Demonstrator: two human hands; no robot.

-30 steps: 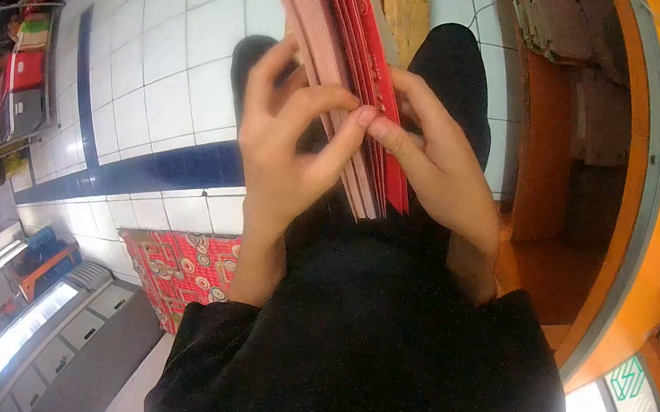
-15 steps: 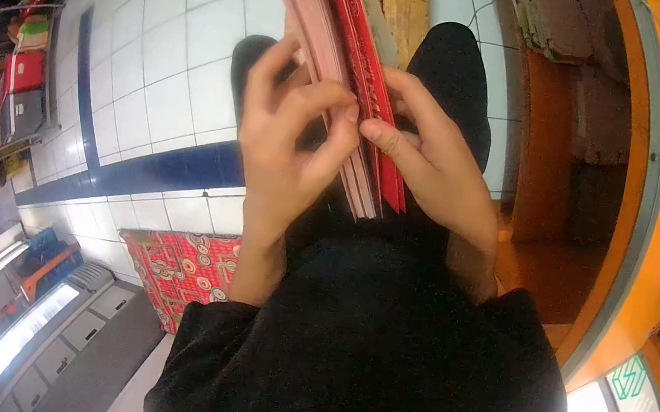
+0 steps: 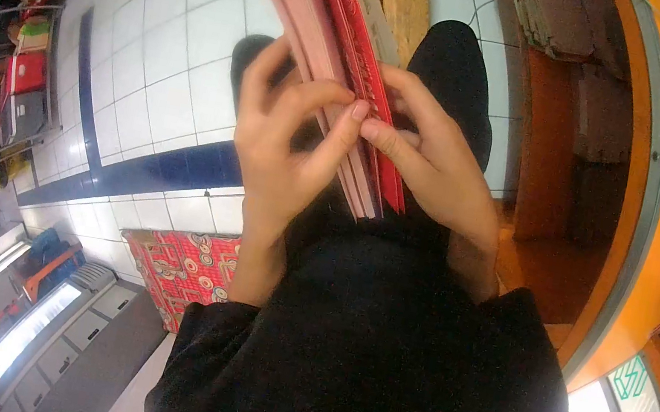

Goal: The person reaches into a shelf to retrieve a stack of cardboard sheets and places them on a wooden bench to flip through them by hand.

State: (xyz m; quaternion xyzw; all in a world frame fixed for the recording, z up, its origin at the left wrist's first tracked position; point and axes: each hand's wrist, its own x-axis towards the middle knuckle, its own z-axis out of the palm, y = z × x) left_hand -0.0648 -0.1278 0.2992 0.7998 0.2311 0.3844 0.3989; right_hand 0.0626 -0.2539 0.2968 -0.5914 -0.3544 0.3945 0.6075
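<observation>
Over my lap stands a thick bundle of red and pink paper (image 3: 310,35), its layered pink edges facing up and to the left. Faint lettering runs along the bright red sheet on its right part. My left hand (image 3: 286,130) is closed round the left side, fingers behind and thumb at the top edge near the middle. From the right, my right hand (image 3: 441,159) grips the red part, its thumb pressing beside the left thumb. A small gap shows between the pink layers and the red sheet below my thumbs. Some fingertips are hidden behind the paper.
An orange-edged table (image 3: 640,212) with a shelf below curves along my right. Beyond my knees lies a wooden board (image 3: 403,2) on white floor tiles (image 3: 170,69). A red patterned panel (image 3: 187,265) sits at my left. Racks with goods (image 3: 23,71) stand at far left.
The left thumb has shifted slightly up and right along the edge, closer to the right thumb. The upper end of the bundle leans a little further left and spreads slightly.
</observation>
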